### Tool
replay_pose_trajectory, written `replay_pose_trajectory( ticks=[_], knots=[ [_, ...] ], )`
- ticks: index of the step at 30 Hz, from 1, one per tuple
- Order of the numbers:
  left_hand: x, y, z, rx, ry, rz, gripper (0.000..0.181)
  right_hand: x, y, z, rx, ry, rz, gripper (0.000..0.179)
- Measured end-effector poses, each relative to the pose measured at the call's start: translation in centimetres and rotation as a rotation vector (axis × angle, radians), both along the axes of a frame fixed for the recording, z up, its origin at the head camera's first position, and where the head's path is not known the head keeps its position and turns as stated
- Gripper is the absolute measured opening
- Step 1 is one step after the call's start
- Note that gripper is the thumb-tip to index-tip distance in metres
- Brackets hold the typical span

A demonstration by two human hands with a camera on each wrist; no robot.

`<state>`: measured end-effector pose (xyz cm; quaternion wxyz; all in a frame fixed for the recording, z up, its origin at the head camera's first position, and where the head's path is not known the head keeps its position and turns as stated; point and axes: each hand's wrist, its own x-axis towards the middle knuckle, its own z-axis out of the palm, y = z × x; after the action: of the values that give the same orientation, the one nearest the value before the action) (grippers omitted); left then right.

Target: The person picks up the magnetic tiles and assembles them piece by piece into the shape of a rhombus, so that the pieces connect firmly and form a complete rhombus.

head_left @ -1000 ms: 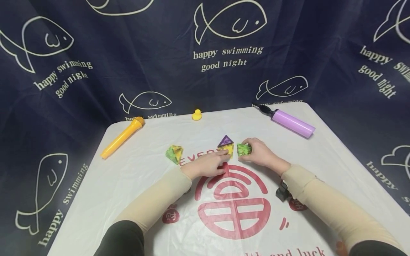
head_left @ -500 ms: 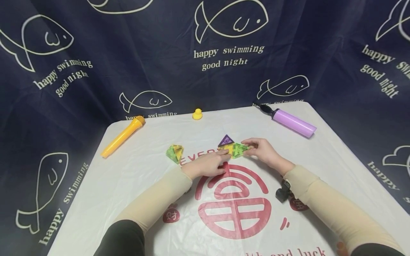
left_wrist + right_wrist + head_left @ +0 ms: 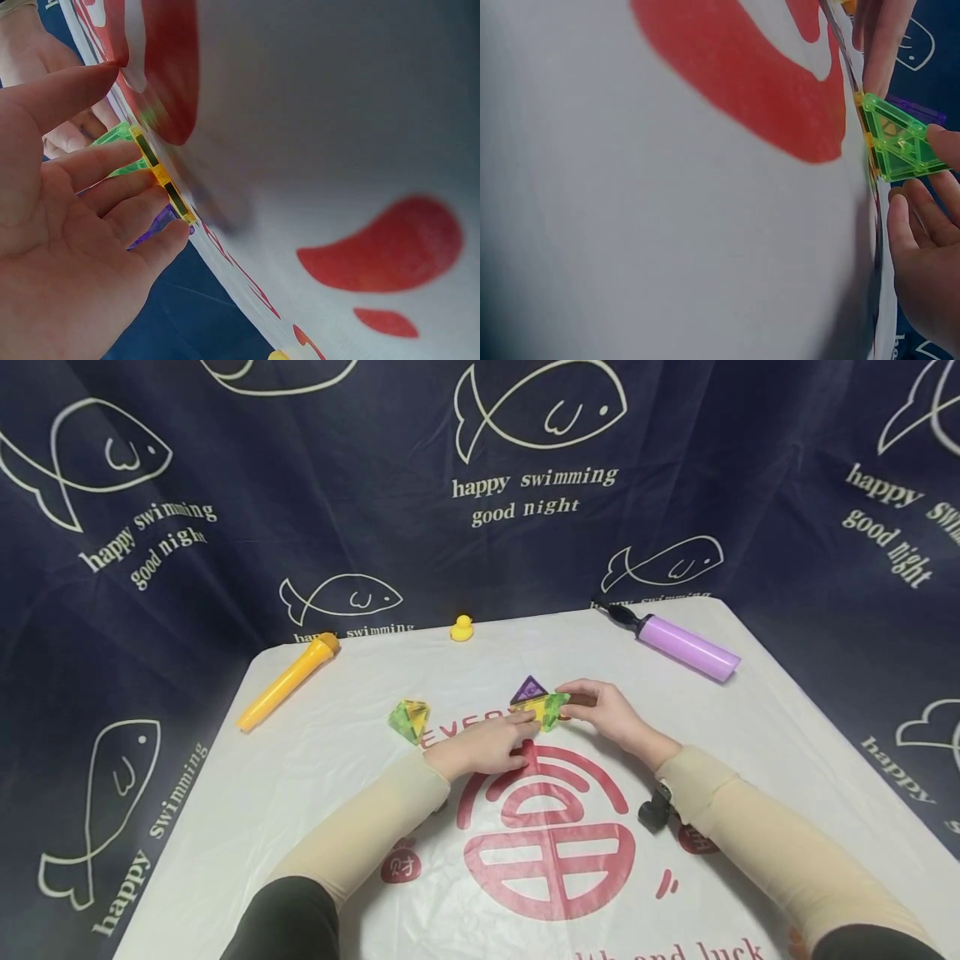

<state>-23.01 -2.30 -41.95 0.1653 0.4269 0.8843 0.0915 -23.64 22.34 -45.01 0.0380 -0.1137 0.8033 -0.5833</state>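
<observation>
A yellow square magnetic tile (image 3: 542,715) lies flat on the white tablecloth, with my left hand (image 3: 487,743) resting straight fingers on it. Along its far edge is a purple triangular tile (image 3: 529,690). Green triangular magnetic tiles (image 3: 900,139) stand raised at the yellow tile's right edge; I cannot tell exactly how many. My right hand (image 3: 611,714) pinches their tip between thumb and fingers. In the left wrist view, the yellow tile's edge (image 3: 161,172) shows beneath my fingertips. Left of both hands sits a small green and yellow tile pyramid (image 3: 410,721).
A yellow toy microphone (image 3: 288,683) lies at the back left. A yellow rubber duck (image 3: 462,628) sits near the back edge. At the back right lies a purple hand pump (image 3: 686,647) with a black end. A dark fish-print curtain (image 3: 525,552) hangs behind the table.
My right hand has moved the green tiles left against the yellow tile's right edge, and they now tilt upward. My left hand has stayed on the yellow tile.
</observation>
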Motion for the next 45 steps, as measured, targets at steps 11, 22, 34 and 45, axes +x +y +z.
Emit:
replay_pose_trajectory(
  ticks=[11, 22, 34, 45],
  knots=[
    [0.0, -0.1, -0.2, -0.005, 0.005, 0.012, 0.062, -0.6, -1.5, -0.2, -0.009, -0.006, -0.032, 0.036],
    [0.1, 0.0, 0.3, -0.016, 0.003, 0.016, 0.062, -0.9, -2.7, 0.0, 0.066, 0.001, -0.061, 0.047],
    [0.0, 0.0, 0.3, -0.021, 0.024, 0.005, 0.062, -0.8, -3.0, 0.1, 0.172, 0.032, -0.078, 0.050],
    [1.0, -3.1, 0.3, 0.130, -0.067, 0.017, 0.057, -1.3, -1.9, -0.3, 0.163, 0.050, 0.070, 0.060]
  ],
)
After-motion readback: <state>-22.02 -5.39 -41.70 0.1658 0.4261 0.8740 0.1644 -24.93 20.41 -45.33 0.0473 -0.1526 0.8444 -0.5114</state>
